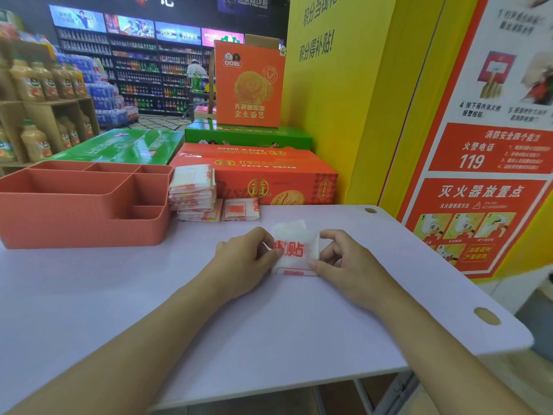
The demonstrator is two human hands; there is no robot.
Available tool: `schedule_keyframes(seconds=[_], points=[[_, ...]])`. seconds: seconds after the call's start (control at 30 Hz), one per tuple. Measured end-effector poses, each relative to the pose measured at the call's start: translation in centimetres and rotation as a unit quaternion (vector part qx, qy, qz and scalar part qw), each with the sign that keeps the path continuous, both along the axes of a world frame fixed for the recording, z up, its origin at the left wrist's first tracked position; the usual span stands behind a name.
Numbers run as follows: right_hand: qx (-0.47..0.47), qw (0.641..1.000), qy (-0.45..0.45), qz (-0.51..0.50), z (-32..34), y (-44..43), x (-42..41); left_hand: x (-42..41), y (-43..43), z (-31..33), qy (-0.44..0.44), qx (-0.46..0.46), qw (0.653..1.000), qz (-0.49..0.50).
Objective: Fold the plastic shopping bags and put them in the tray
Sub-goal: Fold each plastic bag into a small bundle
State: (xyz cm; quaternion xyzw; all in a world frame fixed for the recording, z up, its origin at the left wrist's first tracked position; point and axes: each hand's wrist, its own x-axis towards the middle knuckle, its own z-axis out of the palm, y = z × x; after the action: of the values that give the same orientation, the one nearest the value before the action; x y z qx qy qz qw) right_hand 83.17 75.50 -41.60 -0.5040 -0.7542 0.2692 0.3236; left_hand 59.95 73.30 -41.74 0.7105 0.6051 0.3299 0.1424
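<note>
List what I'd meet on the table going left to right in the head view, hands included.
tray → stack of folded bags → left hand → plastic bag, pinched from both sides → right hand

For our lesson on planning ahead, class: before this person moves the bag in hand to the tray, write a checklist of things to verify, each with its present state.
1. Grip on the bag: left hand pinches its left edge, right hand its right edge: ok.
2. Fold finished flat: upper edge looks rumpled: not ok.
3. Room in the tray: no bags show above its walls: ok.
4. Way across the table to the tray: bare: ok.
5. Finished bags trayed: the stack of folded bags lies beside the tray: not ok.
</note>
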Motion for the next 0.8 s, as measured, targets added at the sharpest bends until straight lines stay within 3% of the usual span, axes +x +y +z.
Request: schedule_keyframes(seconds=[0.33, 0.5, 0.63, 0.8], points=[[0.052, 0.996, -0.071, -0.005, -0.06, 0.03, -0.35, 0.47, 0.11, -0.29, 0.095, 0.006, 0.995, 0.026], [0.089, 0.988, -0.121, 0.029, -0.19, 0.13, -0.27, 0.75, 0.16, -0.60, 0.178, 0.038, 0.983, -0.019], [0.091, 0.973, -0.210, 0.038, -0.16, 0.05, -0.53, 0.74, 0.09, -0.68, 0.182, 0.018, 0.983, -0.023], [0.069, 0.968, -0.240, 0.028, 0.25, -0.21, -0.80, 0.83, -0.16, -0.07, 0.190, -0.013, 0.981, -0.027]])
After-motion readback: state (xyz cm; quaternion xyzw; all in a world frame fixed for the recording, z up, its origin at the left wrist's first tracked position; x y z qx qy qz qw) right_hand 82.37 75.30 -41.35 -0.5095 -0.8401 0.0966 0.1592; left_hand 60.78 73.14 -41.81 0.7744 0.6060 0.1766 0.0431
